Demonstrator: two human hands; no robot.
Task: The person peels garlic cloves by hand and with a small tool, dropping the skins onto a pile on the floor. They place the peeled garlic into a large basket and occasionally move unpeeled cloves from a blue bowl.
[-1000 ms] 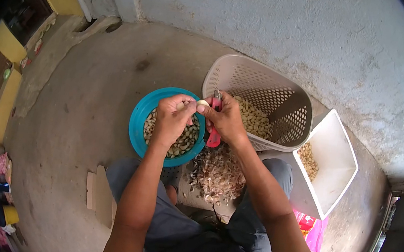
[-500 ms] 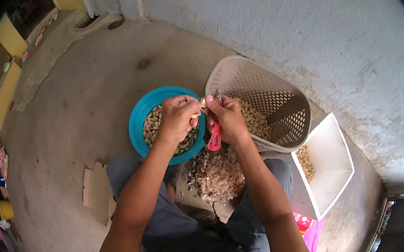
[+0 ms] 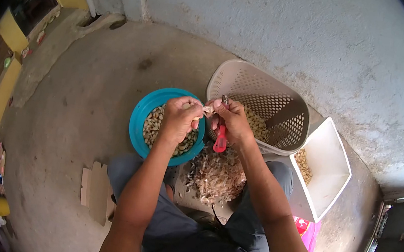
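Note:
My left hand (image 3: 181, 118) is closed in a pinch above the blue basin, with a pale garlic clove (image 3: 197, 119) in its fingers. A strip of papery skin (image 3: 208, 110) stretches between the fingertips of both hands. My right hand (image 3: 234, 122) is wrapped round a small red-handled knife (image 3: 220, 142), its handle pointing down toward me and its short metal end upward. Its thumb and finger pinch the skin. Beneath my left hand, the blue basin (image 3: 136, 138) holds many unpeeled-looking cloves (image 3: 154, 124). Paler cloves (image 3: 257, 122) lie in the grey-beige perforated basket (image 3: 228, 74) beyond my right hand.
A heap of papery peelings (image 3: 216, 175) lies on the floor between my knees. To the right stands a white box (image 3: 331, 162) with brownish pieces (image 3: 303, 166) inside. Flattened cardboard (image 3: 98, 194) is at my left, and a blue-grey wall (image 3: 294, 31) rises behind the basket.
A strip of papery skin now shows between my fingertips, where a smooth pale clove showed before. My right hand and the knife have shifted slightly right.

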